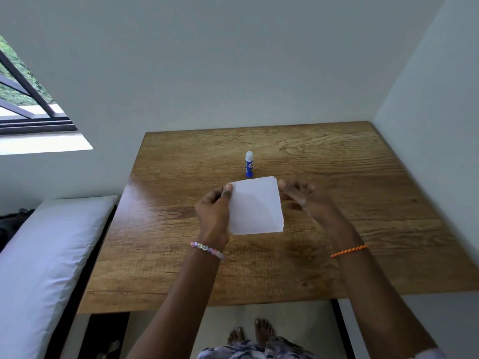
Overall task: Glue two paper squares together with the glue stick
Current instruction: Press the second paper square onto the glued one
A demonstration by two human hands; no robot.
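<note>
White paper squares point(256, 206) are stacked together and held a little above the wooden table point(181, 255), near its middle. My left hand point(213, 212) pinches the stack's left edge, thumb on top. My right hand point(302, 196) hovers just right of the stack with its fingers spread, holding nothing; it looks blurred. A blue glue stick point(249, 164) with a white cap stands upright on the table just beyond the paper, apart from both hands.
The table sits in a corner, with walls behind it and on its right. A white pillow point(44, 255) lies on a bed along the table's left side. A window point(23, 99) is at the far left.
</note>
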